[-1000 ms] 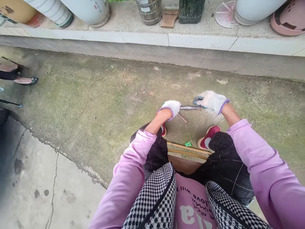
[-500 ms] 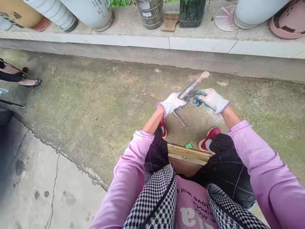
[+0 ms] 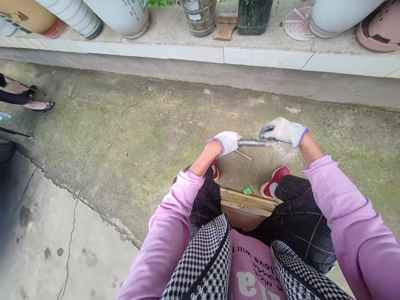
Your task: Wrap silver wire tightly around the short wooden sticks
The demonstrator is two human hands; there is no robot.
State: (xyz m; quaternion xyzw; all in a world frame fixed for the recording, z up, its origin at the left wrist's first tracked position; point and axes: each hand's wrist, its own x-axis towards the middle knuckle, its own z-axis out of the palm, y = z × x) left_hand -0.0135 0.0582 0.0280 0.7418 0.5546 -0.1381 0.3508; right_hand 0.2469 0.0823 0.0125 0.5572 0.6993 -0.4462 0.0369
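Observation:
My left hand (image 3: 227, 142), in a white glove with a purple cuff, is closed around a forked stick. One thick part of this wooden stick (image 3: 252, 143), wrapped in silvery cord or wire, points right and ends in pale bare wood. A thinner grey-brown length (image 3: 243, 155) shows below the left hand; where it joins is hidden. Just above the bare end is my right hand (image 3: 279, 131), gloved in white with dark grey-blue fingers. Its fingers are curled together, and whatever they pinch is too small to make out.
Below the hands are my red shoes (image 3: 275, 182), a small green packet (image 3: 247, 191) and a wooden seat frame (image 3: 246, 203). Flower pots (image 3: 198, 18) line the tiled ledge (image 3: 187, 53) ahead. Another person's foot (image 3: 40, 106) is at far left.
The wrapped part has swung down from slanting up-right to nearly level. My right hand has come off the stick's grey part and moved slightly right.

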